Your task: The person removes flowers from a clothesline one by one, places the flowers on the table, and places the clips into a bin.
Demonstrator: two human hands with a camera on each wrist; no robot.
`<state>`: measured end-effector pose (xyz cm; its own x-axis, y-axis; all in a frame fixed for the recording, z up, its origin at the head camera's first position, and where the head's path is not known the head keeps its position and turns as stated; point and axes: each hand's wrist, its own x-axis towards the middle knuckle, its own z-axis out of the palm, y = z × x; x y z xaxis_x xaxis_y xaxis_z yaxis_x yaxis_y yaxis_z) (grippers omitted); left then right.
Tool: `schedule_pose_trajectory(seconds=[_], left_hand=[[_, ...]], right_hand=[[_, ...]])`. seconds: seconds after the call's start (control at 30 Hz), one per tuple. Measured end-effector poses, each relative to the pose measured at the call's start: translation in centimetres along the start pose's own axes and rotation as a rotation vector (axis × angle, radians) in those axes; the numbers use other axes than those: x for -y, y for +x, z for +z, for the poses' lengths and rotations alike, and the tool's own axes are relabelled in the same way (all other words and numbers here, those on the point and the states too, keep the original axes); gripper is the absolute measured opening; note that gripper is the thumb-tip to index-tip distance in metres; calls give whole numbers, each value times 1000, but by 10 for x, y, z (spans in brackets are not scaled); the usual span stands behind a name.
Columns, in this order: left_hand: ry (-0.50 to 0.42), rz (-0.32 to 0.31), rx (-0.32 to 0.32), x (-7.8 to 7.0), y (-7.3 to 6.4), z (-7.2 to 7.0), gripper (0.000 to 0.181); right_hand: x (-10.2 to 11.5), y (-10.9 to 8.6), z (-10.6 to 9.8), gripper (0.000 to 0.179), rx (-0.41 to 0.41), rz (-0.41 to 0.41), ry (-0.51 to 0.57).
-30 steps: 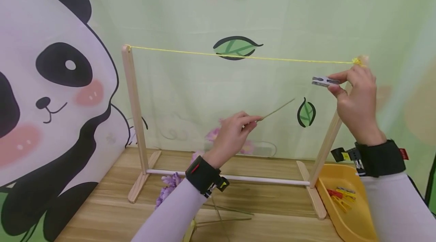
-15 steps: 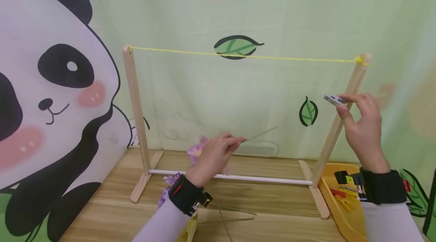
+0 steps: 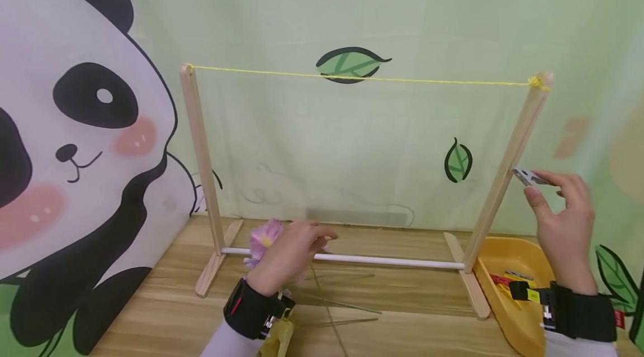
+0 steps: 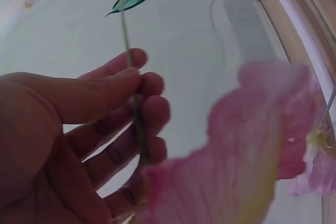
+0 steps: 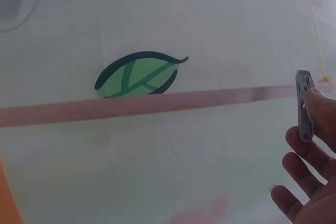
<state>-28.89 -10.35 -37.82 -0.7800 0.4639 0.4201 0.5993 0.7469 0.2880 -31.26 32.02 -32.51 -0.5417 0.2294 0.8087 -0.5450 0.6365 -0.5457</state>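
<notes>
My left hand (image 3: 294, 251) pinches the thin green stem (image 4: 126, 32) of an artificial pink flower (image 4: 226, 166) between thumb and fingers, over the table's left middle. In the head view the bloom (image 3: 263, 239) shows just left of that hand. A grey clothespin (image 5: 304, 106) is pinched between the thumb and a fingertip of my right hand (image 3: 568, 223), its other fingers loosely spread. This hand is beside the wooden frame's right post (image 3: 508, 178). Above both hands, a yellow string (image 3: 422, 81) runs between the tops of the posts, with nothing hanging on it.
A yellow tray (image 3: 523, 329) with several red, yellow and grey clothespins stands right of the frame's foot. Several loose stems (image 3: 344, 306) lie on the table by a yellow object (image 3: 278, 337) under my left wrist. A white rod (image 3: 397, 261) joins the posts low down.
Both hands have come down from near the string. The left has moved left with the flower, its stem swinging out of the head view; the right has moved right, still gripping the clothespin.
</notes>
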Motion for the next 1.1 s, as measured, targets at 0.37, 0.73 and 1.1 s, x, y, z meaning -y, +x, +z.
schedule_pose_trajectory(seconds=[0.37, 0.73, 1.1], left_hand=[[28, -24, 54, 7, -18, 3, 16], [29, -128, 197, 10, -25, 19, 24], [104, -156, 252, 6, -28, 38, 29]], right_hand=[[-36, -19, -17, 31, 65, 137, -220], [-63, -29, -29, 36, 428, 193, -359], [-87, -27, -37, 38, 758, 272, -485]])
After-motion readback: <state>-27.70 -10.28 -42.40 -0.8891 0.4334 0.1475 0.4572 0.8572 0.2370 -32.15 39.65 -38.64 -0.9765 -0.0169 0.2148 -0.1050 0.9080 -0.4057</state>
